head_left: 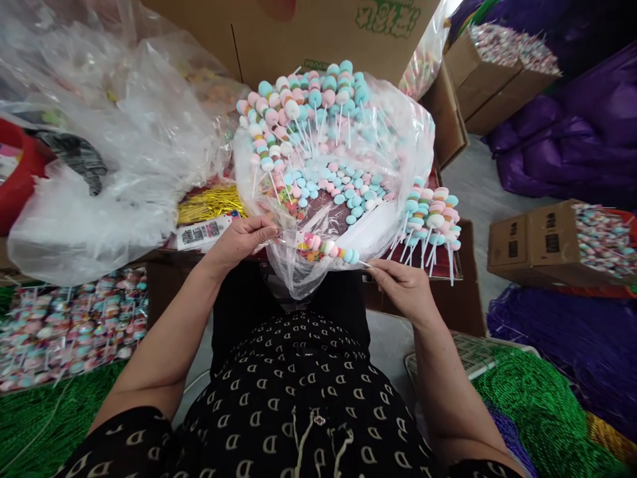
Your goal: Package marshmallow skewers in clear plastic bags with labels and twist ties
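Candy skewer (323, 249): pastel discs (328, 248) on white stick (363, 263); right hand (402, 289) pinches stick end, left hand (239, 242) grips clear bag rim (293, 279).

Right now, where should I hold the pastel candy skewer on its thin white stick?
Pinch the bare white stick near its end, from the right, as the right hand does. Pastel candies cover the rest.

Only thing legible tbh: repeated white D's on the black top (298, 398) at 6 o'clock. Green print on the cardboard box (388, 16) at 12, white label (203, 234) w/ barcode-ish blocks around 9, black marks on the carton (527, 242) at 3: all too small/blurry to read, sry.
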The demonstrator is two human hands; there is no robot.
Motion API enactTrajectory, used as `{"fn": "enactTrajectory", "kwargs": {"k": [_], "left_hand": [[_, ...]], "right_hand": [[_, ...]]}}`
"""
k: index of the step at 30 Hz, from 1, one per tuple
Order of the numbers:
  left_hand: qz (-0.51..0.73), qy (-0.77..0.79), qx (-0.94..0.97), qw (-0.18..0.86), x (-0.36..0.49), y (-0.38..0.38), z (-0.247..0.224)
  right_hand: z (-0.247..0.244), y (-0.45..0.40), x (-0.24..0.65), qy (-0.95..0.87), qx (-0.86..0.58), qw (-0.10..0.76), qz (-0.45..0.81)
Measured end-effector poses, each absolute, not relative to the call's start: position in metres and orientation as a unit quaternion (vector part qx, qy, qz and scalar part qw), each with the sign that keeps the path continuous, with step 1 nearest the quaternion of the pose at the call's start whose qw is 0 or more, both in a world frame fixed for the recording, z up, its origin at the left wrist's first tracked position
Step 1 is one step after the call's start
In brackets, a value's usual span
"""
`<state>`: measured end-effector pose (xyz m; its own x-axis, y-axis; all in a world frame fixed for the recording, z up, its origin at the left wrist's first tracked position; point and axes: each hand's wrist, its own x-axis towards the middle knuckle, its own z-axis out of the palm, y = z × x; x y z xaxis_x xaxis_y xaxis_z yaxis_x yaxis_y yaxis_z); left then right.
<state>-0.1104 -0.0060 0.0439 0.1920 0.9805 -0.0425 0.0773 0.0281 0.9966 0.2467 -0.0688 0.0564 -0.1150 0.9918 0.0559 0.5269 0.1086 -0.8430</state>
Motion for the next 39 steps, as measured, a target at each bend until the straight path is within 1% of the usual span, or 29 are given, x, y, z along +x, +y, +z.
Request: {"fn": "enactTrajectory", "kwargs": {"k": [5,9,14,17,21,23,27,30,34,39], "left_hand": [[0.367,0.524,0.577,0.508,-0.108,-0.008,0.054],[0.36,0.511,0.601,0.499,-0.102,-0.011,0.059],[0.358,0.505,0.614,0.489,-0.1,-0.012,0.058],[0.405,0.471,0.586,0.52,-0.101,-0.012,0.06],[0.521,0.348,0.466,0.625,-0.095,-0.013,0.074],[0.561,0.304,0.4,0.658,-0.085,-0.014,0.084],[0.628,0.279,0.334,0.645,-0.061,-0.016,0.101],[0.664,0.27,0.322,0.618,-0.048,-0.016,0.104],[0.659,0.257,0.354,0.612,-0.044,-0.014,0.097],[0.67,0.285,0.334,0.599,-0.041,-0.009,0.088]], "right_hand": [[0.053,-0.069,0.248,-0.682,-0.551,0.323,0.356],[0.047,-0.068,0.241,-0.691,-0.543,0.351,0.323],[0.04,-0.069,0.23,-0.654,-0.542,0.375,0.372],[0.035,-0.07,0.224,-0.604,-0.547,0.39,0.428],[0.025,-0.071,0.21,-0.514,-0.555,0.42,0.501],[0.02,-0.071,0.199,-0.48,-0.554,0.432,0.526],[0.016,-0.07,0.177,-0.428,-0.528,0.462,0.569],[0.016,-0.07,0.167,-0.398,-0.506,0.479,0.596],[0.015,-0.072,0.16,-0.385,-0.49,0.486,0.612],[0.014,-0.076,0.156,-0.385,-0.495,0.515,0.584]]}}
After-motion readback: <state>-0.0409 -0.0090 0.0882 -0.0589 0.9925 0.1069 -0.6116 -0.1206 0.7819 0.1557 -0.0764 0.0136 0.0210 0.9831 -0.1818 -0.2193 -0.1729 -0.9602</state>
